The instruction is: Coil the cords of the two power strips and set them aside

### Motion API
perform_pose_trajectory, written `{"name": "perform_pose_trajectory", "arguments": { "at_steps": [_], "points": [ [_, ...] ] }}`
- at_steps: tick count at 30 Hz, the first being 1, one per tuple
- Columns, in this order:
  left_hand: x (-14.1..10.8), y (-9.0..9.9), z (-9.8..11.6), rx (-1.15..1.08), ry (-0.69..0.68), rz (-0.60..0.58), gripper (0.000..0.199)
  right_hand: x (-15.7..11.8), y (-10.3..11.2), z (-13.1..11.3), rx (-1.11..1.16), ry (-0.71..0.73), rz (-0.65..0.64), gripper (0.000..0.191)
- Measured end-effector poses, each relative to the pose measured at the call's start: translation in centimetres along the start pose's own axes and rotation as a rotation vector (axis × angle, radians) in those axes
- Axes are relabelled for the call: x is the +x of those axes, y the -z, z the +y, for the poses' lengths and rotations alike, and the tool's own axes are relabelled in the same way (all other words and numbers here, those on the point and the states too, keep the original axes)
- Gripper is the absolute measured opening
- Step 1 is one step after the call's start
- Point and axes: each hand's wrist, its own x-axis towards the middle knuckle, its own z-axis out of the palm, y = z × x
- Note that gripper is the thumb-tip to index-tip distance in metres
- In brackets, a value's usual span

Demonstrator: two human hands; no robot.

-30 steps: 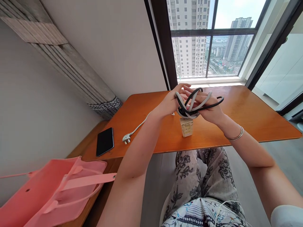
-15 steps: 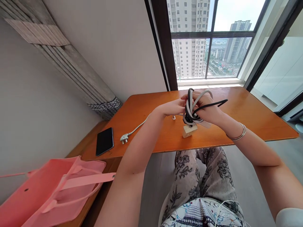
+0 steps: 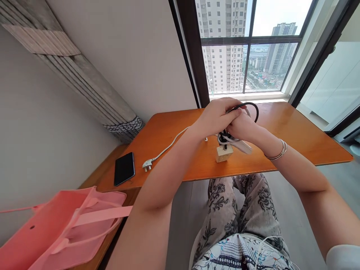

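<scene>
Over the wooden table, both of my hands meet at a bundle of black and white cables (image 3: 225, 138). My left hand (image 3: 218, 115) reaches across the top, its fingers closed on the cables near my right hand. My right hand (image 3: 243, 126) is wrapped round the bundle, and a black loop (image 3: 254, 108) sticks out above it. A pale block (image 3: 224, 153) hangs or rests just below the bundle; I cannot tell which. Beside it a white piece (image 3: 244, 147) pokes out under my right hand. A white cable with a plug (image 3: 147, 164) lies to the left.
A dark phone (image 3: 124, 168) lies on the left part of the table (image 3: 303, 146). At the lower left is an open pink bag (image 3: 70, 225). A window (image 3: 250, 56) stands behind the table, with a curtain (image 3: 92, 86) at the left.
My left hand has moved right and up, over the cable bundle and against my right hand. The black loop now arches upward, and less of the bundle shows.
</scene>
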Motion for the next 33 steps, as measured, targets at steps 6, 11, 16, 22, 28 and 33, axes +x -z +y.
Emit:
{"name": "perform_pose_trajectory", "arguments": {
  "at_steps": [6, 11, 16, 22, 28, 33],
  "points": [
    [0.5, -0.5, -2.6, -0.194, 0.077, 0.178, 0.047, -0.2, 0.9, -0.9, 0.102, -0.126, -0.022, 0.027],
    [0.5, -0.8, -3.6, -0.342, 0.163, 0.195, 0.033, -0.5, 0.3, -1.2, 0.119, -0.175, 0.031, 0.023],
    [0.1, -0.7, -3.8, -0.474, 0.217, 0.24, 0.02, -1.2, -0.8, -0.5, 0.14, -0.148, 0.24, 0.018],
    [-0.2, -1.3, -4.1, -0.513, 0.228, 0.317, 0.015, -2.2, -2.2, 0.7, 0.263, -0.122, 0.529, 0.02],
    [-1.5, -1.8, -4.3, -0.473, 0.226, 0.348, 0.014, -2.6, -3.3, 0.8, 0.469, -0.252, 0.633, 0.031],
    [-2.5, -2.7, -4.6, -0.446, 0.228, 0.402, 0.016, -2.5, -3.9, 0.9, 0.636, -0.34, 0.682, 0.038]
  ]
}}
